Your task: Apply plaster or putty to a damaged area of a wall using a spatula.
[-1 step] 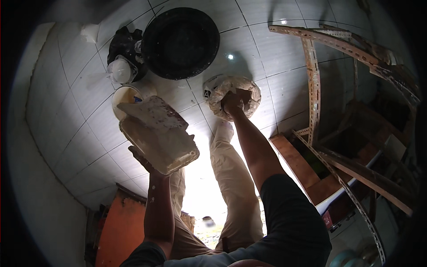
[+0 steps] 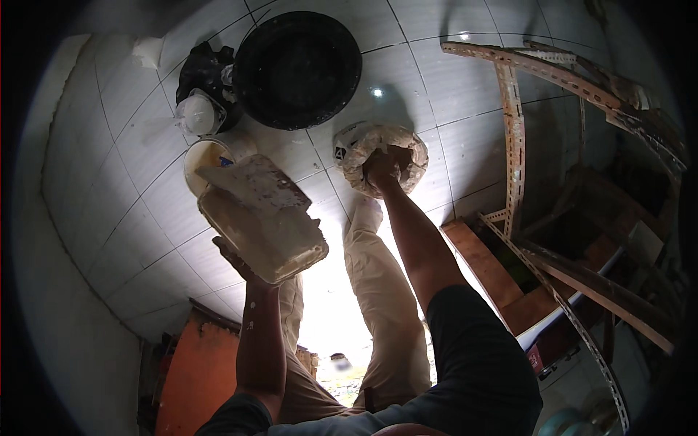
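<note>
Trousers and my own legs fill the near ground, bright glare between them. My left hand [image 2: 236,261] is spread flat under a smeared slab [image 2: 262,218], carrying it tilted over the tiled floor [image 2: 131,182]. Just past it stands a small pale tub [image 2: 203,156], partly hidden by the slab. My right hand [image 2: 382,168] is down in a crumpled sack [image 2: 382,156], fingers buried; closed or not, I cannot tell. Judging by this, I'm mid-scoop: material sits on the slab, more waits in the sack. Room is tight right, with a wooden frame [image 2: 512,145] and planks close by. Left floor is open. Farther off sit a black basin [image 2: 298,69] and a dark bag [image 2: 203,80].
</note>
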`<act>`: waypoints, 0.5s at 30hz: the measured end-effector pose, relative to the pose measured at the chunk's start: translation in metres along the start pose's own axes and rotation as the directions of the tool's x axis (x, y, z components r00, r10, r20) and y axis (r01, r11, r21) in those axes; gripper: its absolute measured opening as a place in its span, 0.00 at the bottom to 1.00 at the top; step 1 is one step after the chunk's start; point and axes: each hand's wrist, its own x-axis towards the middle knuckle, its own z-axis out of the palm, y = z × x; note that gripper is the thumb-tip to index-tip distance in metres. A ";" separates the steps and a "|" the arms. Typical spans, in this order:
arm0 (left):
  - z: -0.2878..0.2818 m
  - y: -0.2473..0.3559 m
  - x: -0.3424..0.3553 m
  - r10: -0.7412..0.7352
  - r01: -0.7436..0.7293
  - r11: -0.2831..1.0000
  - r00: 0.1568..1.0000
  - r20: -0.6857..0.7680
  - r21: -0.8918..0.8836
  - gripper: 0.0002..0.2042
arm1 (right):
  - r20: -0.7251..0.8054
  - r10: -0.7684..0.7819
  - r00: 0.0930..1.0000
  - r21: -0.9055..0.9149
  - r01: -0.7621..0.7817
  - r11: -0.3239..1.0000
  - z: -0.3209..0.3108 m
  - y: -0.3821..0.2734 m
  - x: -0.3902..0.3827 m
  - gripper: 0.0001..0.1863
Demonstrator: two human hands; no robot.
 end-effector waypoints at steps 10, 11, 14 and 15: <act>0.002 -0.046 0.021 0.484 -0.516 0.486 0.831 0.274 0.706 0.28 | -0.816 0.114 0.567 0.250 0.168 0.953 0.015 0.047 0.027 0.26; 0.002 -0.047 0.021 0.484 -0.483 0.514 0.846 0.225 0.709 0.27 | -0.814 0.112 0.570 0.249 0.169 0.954 0.014 0.040 0.025 0.26; -0.013 -0.055 0.015 0.333 -0.287 0.799 0.943 0.009 0.528 0.26 | -0.715 0.169 0.679 0.400 0.197 0.895 0.016 0.024 0.024 0.28; -0.012 -0.052 0.017 0.127 -0.093 0.958 0.986 -0.110 0.272 0.26 | -0.629 0.155 0.762 0.436 0.180 0.882 0.021 0.025 0.024 0.27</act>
